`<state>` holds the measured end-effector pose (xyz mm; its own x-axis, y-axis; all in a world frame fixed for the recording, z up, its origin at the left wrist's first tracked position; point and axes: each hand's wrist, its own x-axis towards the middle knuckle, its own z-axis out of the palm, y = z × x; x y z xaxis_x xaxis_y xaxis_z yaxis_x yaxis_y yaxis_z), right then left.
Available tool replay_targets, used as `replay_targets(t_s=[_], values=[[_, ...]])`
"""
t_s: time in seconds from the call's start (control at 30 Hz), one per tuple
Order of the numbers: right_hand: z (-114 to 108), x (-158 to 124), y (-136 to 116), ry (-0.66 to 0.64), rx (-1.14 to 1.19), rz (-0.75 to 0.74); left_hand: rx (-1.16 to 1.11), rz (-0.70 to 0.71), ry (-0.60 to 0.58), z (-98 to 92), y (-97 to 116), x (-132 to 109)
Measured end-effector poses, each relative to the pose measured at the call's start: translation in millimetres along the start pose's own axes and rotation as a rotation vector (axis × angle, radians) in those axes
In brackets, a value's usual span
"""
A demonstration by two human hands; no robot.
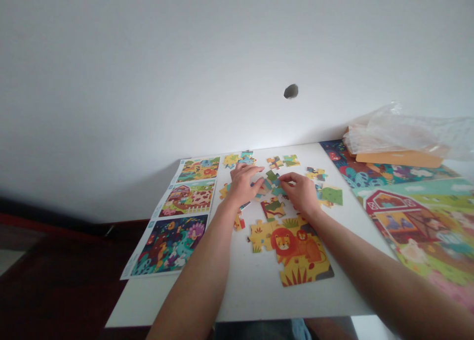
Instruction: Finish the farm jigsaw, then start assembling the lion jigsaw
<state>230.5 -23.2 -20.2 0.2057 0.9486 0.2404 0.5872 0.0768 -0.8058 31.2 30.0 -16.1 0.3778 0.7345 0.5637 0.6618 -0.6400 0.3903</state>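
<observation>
My left hand [242, 184] and my right hand [300, 192] reach in from the bottom, fingertips on a small cluster of jigsaw pieces [269, 187] in the middle of the table. Whether either hand holds a piece is hidden by the fingers. Just below my hands, a partly joined lion jigsaw [291, 251] lies flat, with a loose brown and green piece [272, 209] above it. More loose pieces [239, 159] are scattered along the far side, and a green piece [331, 195] lies to the right of my right hand.
A printed sheet of several puzzle pictures [177, 214] lies along the table's left side. A large farm-scene puzzle or poster [418, 221] covers the right side, with a plastic bag [392, 135] on a cardboard piece [400, 158]. A white wall [237, 58] stands behind the table.
</observation>
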Motion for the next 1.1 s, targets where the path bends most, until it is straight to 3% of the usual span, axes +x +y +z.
replay_targets(t_s=[0.17, 0.27, 0.37, 0.5, 0.57, 0.63, 0.7, 0.77, 0.93, 1.1], values=[[-1, -2, -4, 0.048, 0.102, 0.015, -0.208, -0.07, -0.058, 7.1, 3, 1], [-3, -4, -9, -0.004, 0.114, -0.002, -0.384, -0.141, -0.028, 8.2, 5, 3], [-3, -6, -11, -0.067, 0.053, -0.059, -0.433, -0.118, -0.038, 4.2, 7, 2], [0, -7, -8, -0.062, -0.012, -0.111, -0.177, -0.111, 0.107, -4.6, -3, 0], [2, -6, -5, -0.093, -0.062, -0.119, 0.03, -0.25, 0.2, -7.7, -16, 3], [4, -6, -2, -0.138, -0.113, -0.131, 0.215, -0.459, 0.202, -9.7, -33, 11], [6, -5, -2, -0.162, -0.145, -0.149, 0.349, -0.569, 0.094, -11.5, -50, 24], [6, -5, -2, -0.168, -0.168, -0.158, 0.398, -0.525, -0.106, -14.2, -67, 42], [6, -5, -3, -0.174, -0.196, -0.163, 0.298, -0.443, -0.393, -24.7, -104, 78], [6, -4, -4, -0.183, -0.213, -0.16, 0.287, -0.452, -0.483, -29.1, -119, 87]])
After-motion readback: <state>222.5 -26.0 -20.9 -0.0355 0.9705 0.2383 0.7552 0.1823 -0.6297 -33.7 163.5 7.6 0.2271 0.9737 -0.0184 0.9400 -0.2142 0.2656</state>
